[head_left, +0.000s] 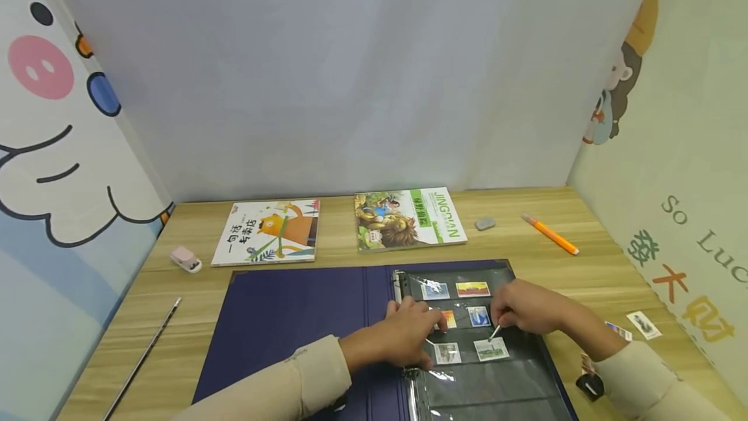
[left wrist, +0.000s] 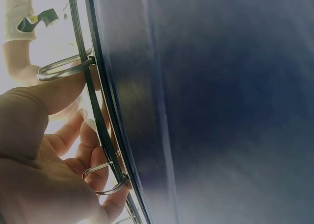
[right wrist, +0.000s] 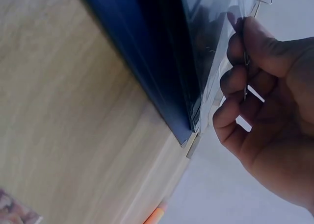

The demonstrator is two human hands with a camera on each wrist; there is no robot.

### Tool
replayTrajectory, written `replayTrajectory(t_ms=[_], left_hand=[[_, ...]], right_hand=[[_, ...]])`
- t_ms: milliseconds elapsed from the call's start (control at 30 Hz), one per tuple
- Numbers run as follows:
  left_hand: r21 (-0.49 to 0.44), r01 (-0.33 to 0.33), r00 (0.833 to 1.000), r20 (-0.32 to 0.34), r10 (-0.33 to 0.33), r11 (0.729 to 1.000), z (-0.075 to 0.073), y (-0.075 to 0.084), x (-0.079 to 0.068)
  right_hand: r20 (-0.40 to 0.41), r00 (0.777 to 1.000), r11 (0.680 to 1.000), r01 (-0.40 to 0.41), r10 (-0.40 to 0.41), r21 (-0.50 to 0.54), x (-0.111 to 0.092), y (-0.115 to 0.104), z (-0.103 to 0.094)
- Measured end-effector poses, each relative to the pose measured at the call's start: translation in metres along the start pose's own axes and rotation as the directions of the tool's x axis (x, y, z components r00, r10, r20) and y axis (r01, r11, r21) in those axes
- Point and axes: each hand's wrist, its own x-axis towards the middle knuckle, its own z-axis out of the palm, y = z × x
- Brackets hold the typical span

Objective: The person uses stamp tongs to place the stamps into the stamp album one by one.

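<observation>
An open dark blue ring binder lies on the table, with a black pocket page on its right side. Several stamps sit in the page's clear pockets. My right hand pinches slim metal tweezers between thumb and fingers. Their tip meets a green stamp in the third row; whether it grips the stamp I cannot tell. My left hand rests with spread fingers on the page's inner edge, beside the metal rings and a grey stamp.
Two picture books, one with an orange animal and one with a lion, lie behind the binder. Around them are a pink-and-white gadget, a grey eraser and an orange pen. A pencil lies left; a loose stamp lies right.
</observation>
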Motion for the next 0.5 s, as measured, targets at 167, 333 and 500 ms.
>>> replayTrajectory(t_ms=[167,333,500], left_hand=[[-0.005,-0.004,1.0,0.002,0.004,1.0,-0.001,-0.001,0.0],[0.021,-0.006,1.0,0.007,0.006,1.0,-0.002,0.0,-0.001],[0.063,-0.013,1.0,-0.02,0.015,0.998,-0.008,0.007,-0.009]], right_hand=[[0.027,1.0,1.0,-0.006,0.005,0.011,0.001,0.0,-0.001],[0.067,0.997,0.997,-0.048,0.044,0.059,-0.002,0.005,-0.004],[-0.024,0.994,0.989,-0.104,0.107,0.101,-0.02,0.019,-0.017]])
